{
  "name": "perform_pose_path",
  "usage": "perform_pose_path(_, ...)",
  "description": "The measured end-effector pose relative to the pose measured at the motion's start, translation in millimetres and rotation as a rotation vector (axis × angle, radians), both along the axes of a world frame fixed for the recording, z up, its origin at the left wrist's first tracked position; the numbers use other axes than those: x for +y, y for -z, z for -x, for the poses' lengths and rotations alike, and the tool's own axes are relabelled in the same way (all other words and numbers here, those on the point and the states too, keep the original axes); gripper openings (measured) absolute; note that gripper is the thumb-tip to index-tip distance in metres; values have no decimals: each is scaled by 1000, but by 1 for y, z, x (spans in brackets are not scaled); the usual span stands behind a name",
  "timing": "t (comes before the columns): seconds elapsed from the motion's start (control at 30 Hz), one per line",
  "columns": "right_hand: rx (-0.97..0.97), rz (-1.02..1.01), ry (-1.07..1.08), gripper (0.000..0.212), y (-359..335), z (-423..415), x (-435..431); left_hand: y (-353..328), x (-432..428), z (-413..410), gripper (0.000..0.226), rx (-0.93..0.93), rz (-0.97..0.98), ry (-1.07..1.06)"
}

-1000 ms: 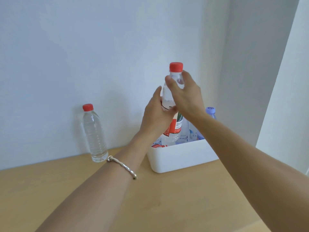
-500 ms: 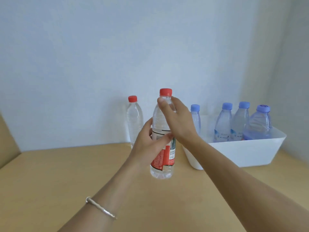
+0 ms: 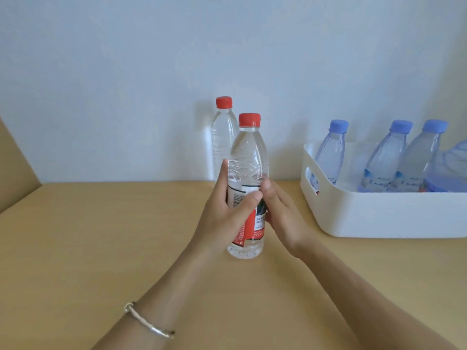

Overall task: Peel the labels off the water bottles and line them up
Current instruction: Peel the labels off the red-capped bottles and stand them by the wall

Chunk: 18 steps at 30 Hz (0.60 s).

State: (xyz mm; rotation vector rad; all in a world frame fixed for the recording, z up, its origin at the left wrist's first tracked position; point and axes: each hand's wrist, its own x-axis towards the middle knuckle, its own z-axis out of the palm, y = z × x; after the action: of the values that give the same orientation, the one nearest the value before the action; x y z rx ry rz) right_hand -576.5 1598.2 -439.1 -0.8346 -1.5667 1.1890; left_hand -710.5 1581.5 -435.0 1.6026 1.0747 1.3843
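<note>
Head view: left hand (image 3: 227, 215) grasps labelled bottle (image 3: 249, 152); right hand (image 3: 283, 218) clasps its opposite side, seemingly at the label (image 3: 259, 223) edge.

Two red-capped water bottles: one labelled bottle (image 3: 249, 152) held between the left hand (image 3: 222, 218) and right hand (image 3: 283, 215), one bare bottle (image 3: 222, 137) just behind them. Right of the hands, one white bin (image 3: 379, 215) holds three blue-capped bottles (image 3: 329, 152) (image 3: 386, 157) (image 3: 419, 157) and part of a fourth bottle (image 3: 452, 168). One bracelet (image 3: 149, 322) circles the left wrist.
</note>
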Motion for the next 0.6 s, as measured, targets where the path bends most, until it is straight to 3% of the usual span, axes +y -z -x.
perform_pose_path(0.07,31,15,-19,58,8,3,0,11,0,-1,83,19,-2,13)
perform_pose_path(0.17,35,27,-21,68,16,4,4,21,-2,-1,88,47,-30,12)
perform_pose_path(0.27,37,30,-44,60,17,2,8,19,1,3,73,118,-127,-95)
perform_pose_path(0.4,73,32,-31,48,18,0,7,21,0,4,79,179,-155,-224)
perform_pose_path(0.6,126,-20,11,39,21,1,0,25,-1,4,38,98,-195,-289)
